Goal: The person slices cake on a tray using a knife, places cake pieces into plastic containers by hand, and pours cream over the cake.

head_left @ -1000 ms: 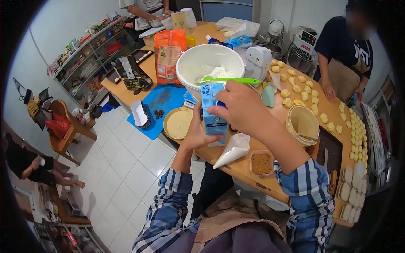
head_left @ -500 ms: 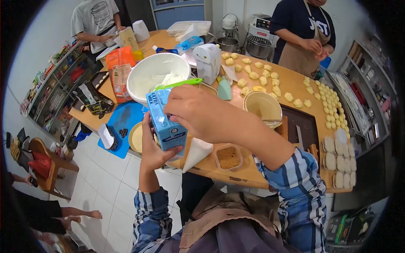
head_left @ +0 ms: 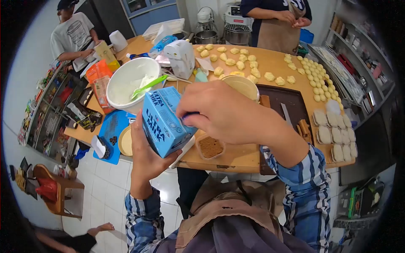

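Note:
My left hand (head_left: 143,158) is wrapped round the lower side of a blue milk carton (head_left: 162,124), tilted in the air above the table's front edge. Over the carton's right side, my right hand (head_left: 217,107) pinches a small dark blue cap (head_left: 191,113); whether the cap is still joined to the carton cannot be made out. Just behind the carton stands a white bowl (head_left: 113,89) with white cream inside and a green spatula (head_left: 148,87) leaning in it. Beneath my right wrist sits a clear tub of brown crumbs (head_left: 211,146).
Several dough pieces (head_left: 240,65) lie across the table, beside a dark tray (head_left: 274,99). A hand mixer (head_left: 180,59) stands behind the bowl. A blue mat (head_left: 110,141) lies at left. Two people (head_left: 76,38) (head_left: 280,25) stand across the table; a bare foot (head_left: 101,229) shows lower left.
The carton has turned, so its large front lettering now faces me. My right fingers have shifted to its right side, where the dark blue cap shows. The camera view has shifted.

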The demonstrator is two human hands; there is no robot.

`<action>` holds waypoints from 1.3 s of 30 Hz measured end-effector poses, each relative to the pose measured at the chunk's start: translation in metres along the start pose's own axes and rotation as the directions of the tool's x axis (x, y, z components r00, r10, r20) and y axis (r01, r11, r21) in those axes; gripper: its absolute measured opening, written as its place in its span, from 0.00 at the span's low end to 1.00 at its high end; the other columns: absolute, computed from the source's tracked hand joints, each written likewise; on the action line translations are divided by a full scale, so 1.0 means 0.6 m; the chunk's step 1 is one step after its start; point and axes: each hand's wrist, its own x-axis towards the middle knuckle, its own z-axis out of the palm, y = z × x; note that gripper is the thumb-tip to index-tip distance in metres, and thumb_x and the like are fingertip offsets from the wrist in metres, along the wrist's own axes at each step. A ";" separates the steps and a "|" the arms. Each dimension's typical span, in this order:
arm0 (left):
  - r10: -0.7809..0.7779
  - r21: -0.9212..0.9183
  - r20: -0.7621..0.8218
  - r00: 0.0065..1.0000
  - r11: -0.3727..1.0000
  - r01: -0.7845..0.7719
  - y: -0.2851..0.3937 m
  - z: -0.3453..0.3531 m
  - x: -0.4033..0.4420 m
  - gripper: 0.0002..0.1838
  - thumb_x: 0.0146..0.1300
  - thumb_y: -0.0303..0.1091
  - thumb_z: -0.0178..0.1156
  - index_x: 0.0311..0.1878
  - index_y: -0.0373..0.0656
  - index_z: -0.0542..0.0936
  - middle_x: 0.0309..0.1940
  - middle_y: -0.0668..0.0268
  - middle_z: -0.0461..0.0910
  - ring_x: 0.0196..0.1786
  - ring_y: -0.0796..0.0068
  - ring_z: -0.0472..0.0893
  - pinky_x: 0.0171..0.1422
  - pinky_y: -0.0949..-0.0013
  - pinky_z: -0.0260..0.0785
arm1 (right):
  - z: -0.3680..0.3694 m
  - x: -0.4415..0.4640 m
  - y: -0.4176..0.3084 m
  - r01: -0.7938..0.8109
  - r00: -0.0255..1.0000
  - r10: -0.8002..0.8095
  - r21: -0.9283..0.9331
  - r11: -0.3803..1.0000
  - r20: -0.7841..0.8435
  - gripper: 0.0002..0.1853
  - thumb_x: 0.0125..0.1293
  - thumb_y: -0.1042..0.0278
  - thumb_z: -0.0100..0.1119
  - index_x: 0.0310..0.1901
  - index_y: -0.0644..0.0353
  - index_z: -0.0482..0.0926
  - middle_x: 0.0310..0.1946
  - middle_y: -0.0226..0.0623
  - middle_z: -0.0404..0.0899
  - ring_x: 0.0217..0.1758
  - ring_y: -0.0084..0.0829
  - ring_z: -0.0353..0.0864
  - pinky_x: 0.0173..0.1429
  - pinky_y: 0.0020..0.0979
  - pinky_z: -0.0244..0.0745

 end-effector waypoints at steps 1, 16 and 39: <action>0.020 0.044 0.025 0.999 0.999 -0.021 0.005 0.003 0.003 0.61 0.29 0.31 0.77 0.70 0.33 0.51 0.57 0.49 0.65 0.60 0.53 0.68 0.65 0.55 0.60 | -0.006 -0.012 0.003 0.046 0.999 -0.046 0.030 0.998 -0.016 0.06 0.54 0.77 0.62 0.35 0.65 0.79 0.32 0.43 0.77 0.37 0.44 0.77 0.42 0.39 0.72; 0.102 0.149 0.368 0.924 0.975 -0.167 0.046 0.034 0.055 0.61 0.34 0.40 0.78 0.70 0.31 0.51 0.55 0.43 0.65 0.58 0.43 0.68 0.63 0.51 0.60 | -0.074 -0.154 0.002 -0.017 0.945 -0.036 -0.160 0.987 -0.325 0.10 0.50 0.86 0.61 0.35 0.64 0.80 0.42 0.40 0.80 0.44 0.39 0.79 0.48 0.34 0.74; 0.140 0.453 0.425 0.894 0.822 -0.344 0.068 0.131 0.075 0.55 0.37 0.37 0.74 0.70 0.35 0.55 0.49 0.47 0.67 0.51 0.48 0.69 0.54 0.53 0.58 | -0.060 -0.451 -0.070 -0.654 0.391 0.446 0.098 0.750 -0.805 0.10 0.53 0.86 0.61 0.36 0.62 0.80 0.43 0.38 0.80 0.44 0.30 0.78 0.46 0.28 0.72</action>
